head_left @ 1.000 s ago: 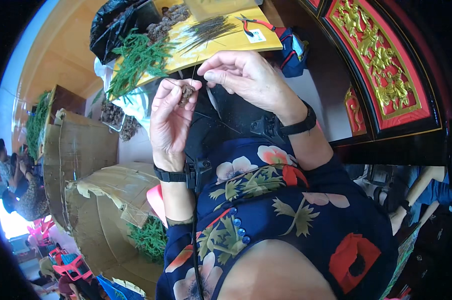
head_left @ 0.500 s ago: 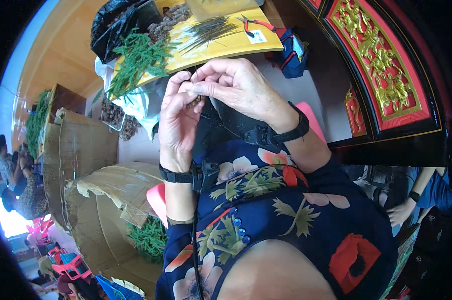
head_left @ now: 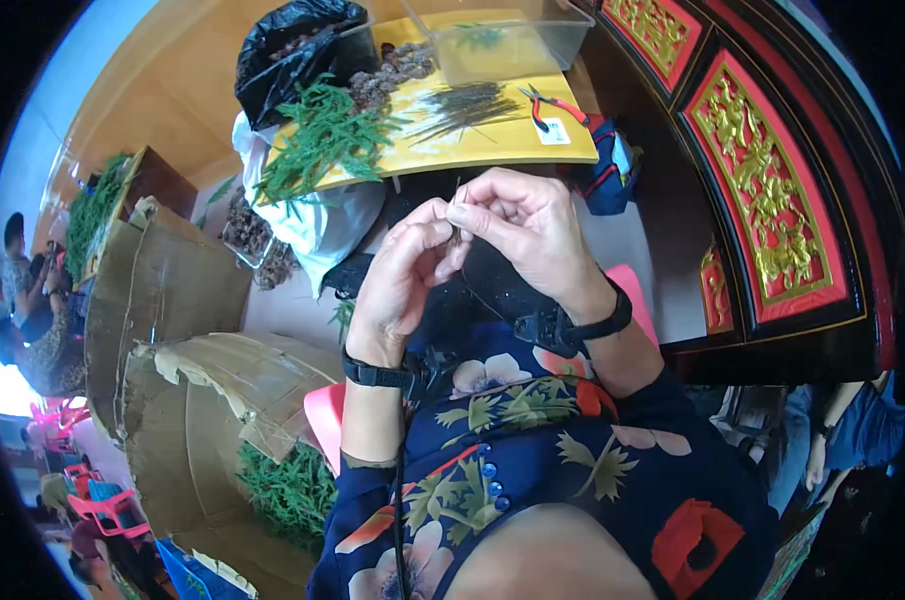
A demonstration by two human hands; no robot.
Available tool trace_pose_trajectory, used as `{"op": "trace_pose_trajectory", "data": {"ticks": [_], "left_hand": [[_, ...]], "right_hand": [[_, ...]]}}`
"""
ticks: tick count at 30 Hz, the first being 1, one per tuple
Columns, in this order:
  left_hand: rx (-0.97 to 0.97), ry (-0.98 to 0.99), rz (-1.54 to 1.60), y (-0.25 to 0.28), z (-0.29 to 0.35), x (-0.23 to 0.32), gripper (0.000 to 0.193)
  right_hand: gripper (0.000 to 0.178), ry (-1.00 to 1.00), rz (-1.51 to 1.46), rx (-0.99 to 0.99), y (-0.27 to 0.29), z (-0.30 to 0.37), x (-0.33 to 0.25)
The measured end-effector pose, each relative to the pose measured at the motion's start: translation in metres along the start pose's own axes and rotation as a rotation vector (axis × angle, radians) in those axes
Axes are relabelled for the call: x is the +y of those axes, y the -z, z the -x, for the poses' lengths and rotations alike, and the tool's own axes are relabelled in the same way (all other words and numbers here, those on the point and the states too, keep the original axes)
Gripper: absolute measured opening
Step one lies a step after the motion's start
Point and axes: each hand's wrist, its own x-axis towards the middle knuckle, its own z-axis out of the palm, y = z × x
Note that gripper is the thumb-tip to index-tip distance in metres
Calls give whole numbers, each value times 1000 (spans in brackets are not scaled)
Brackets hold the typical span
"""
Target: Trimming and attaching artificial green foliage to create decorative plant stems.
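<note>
My left hand (head_left: 410, 262) and my right hand (head_left: 529, 232) meet in front of my body, just short of the yellow table (head_left: 418, 155). Both are closed, with thumbs and fingertips pinched together. Between them is a small brown clump (head_left: 457, 237), mostly hidden by the fingers. A thin dark wire (head_left: 458, 186) sticks up from the pinch. On the table lie a bundle of similar dark wires (head_left: 465, 105), red-handled pliers (head_left: 553, 106), knobbly brown clumps (head_left: 393, 75) and green feathery sprigs (head_left: 328, 140).
A black plastic bag (head_left: 298, 50) and a clear plastic tub (head_left: 513, 50) stand on the table. Torn cardboard boxes (head_left: 198, 270) are at my left, one with greenery (head_left: 288, 490) inside. A carved red and gold panel (head_left: 768, 185) rises at right. Other people (head_left: 43, 320) are beyond.
The view has shifted, so the table and my hands sit lower and farther right. The brown clump, plainer before under my fingers, is now mostly covered. Both hands keep their pinch.
</note>
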Motion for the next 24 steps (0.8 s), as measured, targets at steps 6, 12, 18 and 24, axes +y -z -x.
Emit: {"op": "trace_pose_trajectory", "data": {"ticks": [6, 12, 18, 24], "left_hand": [[-15, 44, 236, 0, 3, -1, 16], [6, 9, 254, 6, -2, 1, 13], [32, 10, 233, 12, -2, -2, 11], [77, -10, 147, 15, -3, -3, 10]], "right_hand": [[8, 41, -179, 78, -11, -1, 4], [8, 40, -74, 82, -11, -3, 9], [6, 207, 349, 118, -11, 0, 3], [12, 518, 509, 71, -2, -8, 11]]}}
